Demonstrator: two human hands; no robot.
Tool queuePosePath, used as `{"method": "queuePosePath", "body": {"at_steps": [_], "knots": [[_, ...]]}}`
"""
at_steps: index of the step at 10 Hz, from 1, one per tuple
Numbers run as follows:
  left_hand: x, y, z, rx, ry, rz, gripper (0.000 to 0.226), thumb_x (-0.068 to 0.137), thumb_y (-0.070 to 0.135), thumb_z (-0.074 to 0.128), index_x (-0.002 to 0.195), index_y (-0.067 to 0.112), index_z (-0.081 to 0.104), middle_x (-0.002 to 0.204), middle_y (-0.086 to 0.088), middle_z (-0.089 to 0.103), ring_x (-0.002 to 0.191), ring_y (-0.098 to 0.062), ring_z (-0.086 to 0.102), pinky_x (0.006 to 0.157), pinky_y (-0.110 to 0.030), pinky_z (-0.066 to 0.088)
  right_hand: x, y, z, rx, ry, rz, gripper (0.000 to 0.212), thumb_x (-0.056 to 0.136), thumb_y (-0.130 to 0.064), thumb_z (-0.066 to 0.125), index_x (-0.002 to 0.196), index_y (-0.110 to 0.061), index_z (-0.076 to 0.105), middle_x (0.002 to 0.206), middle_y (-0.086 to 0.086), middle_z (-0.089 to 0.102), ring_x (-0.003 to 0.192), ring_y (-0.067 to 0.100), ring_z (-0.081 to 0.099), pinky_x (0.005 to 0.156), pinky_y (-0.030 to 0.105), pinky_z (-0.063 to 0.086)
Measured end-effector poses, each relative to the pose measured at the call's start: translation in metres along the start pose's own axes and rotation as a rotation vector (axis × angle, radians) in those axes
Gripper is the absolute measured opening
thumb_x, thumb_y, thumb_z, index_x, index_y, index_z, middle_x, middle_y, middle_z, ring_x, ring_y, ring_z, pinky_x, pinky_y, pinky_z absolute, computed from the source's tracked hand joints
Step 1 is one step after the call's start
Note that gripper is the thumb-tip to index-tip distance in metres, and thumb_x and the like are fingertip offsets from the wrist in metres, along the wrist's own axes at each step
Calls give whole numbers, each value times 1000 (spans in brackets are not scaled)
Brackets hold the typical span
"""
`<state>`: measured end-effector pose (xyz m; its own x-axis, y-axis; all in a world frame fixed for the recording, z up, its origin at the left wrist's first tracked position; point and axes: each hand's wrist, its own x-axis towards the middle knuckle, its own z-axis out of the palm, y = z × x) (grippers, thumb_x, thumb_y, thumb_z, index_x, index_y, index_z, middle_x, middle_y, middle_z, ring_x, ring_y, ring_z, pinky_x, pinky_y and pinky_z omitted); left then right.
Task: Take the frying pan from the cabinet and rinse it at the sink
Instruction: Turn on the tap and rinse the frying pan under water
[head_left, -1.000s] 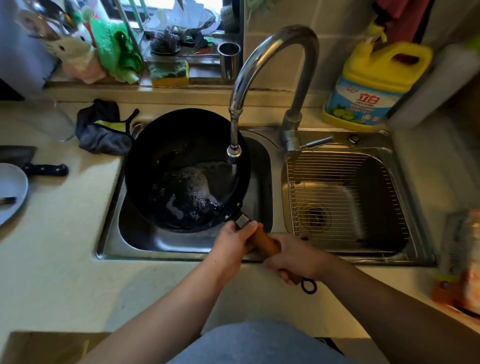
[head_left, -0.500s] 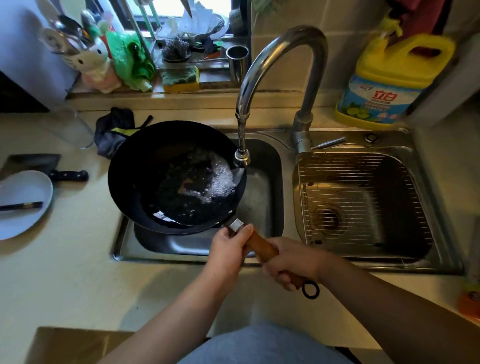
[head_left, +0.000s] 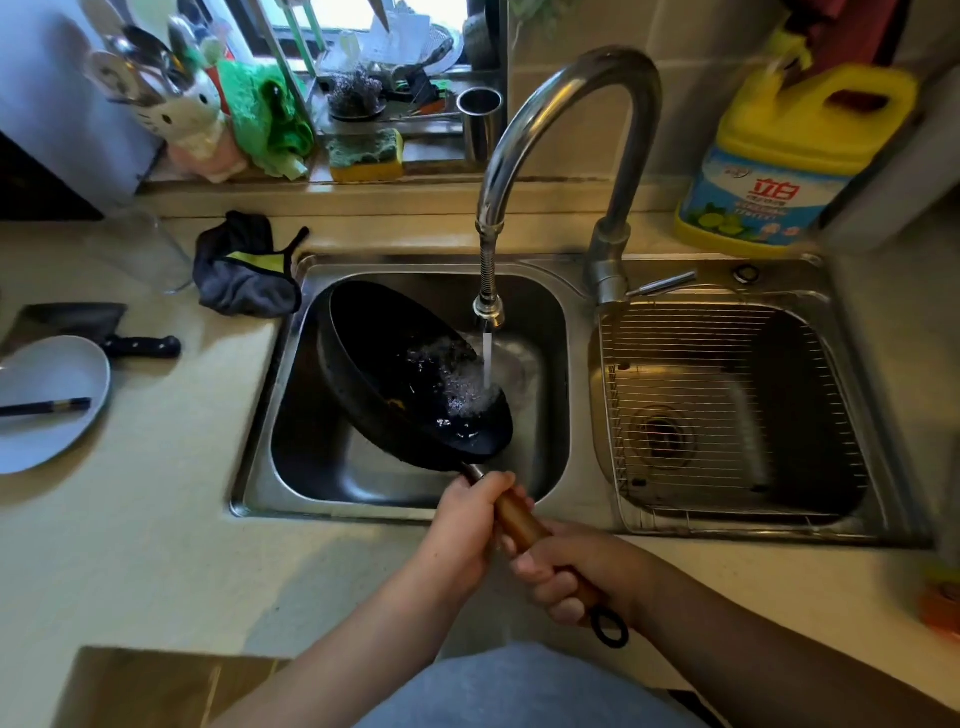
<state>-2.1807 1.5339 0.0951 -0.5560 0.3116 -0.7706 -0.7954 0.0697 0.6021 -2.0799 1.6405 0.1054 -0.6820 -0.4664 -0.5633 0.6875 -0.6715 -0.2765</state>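
Observation:
The black frying pan (head_left: 395, 379) hangs tilted over the left basin of the steel sink (head_left: 260, 467), its right rim low. Water runs from the curved faucet (head_left: 566, 119) onto the pan's lower right side and splashes there. My left hand (head_left: 465, 525) grips the wooden handle (head_left: 519, 519) close to the pan. My right hand (head_left: 576, 566) grips the same handle further back, near its black hanging loop.
A wire rack (head_left: 727, 405) lies in the right basin. A dark cloth (head_left: 244, 270) sits at the sink's left corner. A plate with chopsticks (head_left: 47, 400) and a cleaver (head_left: 93, 327) lie on the left counter. A yellow detergent jug (head_left: 779, 156) stands back right.
The pan has gone from nearly level to steeply tilted toward the right, and dropped lower into the left basin. Both hands have kept their grip on the handle.

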Motion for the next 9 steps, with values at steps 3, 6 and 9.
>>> {"method": "queuePosePath", "body": {"at_steps": [3,6,9], "knots": [[5,8,3,-409,-69,-253,40,86,27,67,49,13,59,50,-2,57,45,-15,60,53,-27,49,-1,3,3,450,-253,104,33,72,11,75,96,-2,56,58,3,48,40,4,30,32,17,35],[21,18,12,-300,125,-151,32,89,13,55,59,18,44,44,6,43,36,-7,46,41,-20,43,1,-39,37,-423,333,139,9,90,-8,57,83,-14,55,58,-3,55,43,4,52,40,17,45],[26,13,14,-134,163,-41,19,85,11,58,67,11,54,50,-2,53,40,-13,55,50,-26,48,5,-24,50,-1422,699,-137,41,92,-36,60,130,-24,51,104,-3,65,86,12,62,72,28,48]]}}
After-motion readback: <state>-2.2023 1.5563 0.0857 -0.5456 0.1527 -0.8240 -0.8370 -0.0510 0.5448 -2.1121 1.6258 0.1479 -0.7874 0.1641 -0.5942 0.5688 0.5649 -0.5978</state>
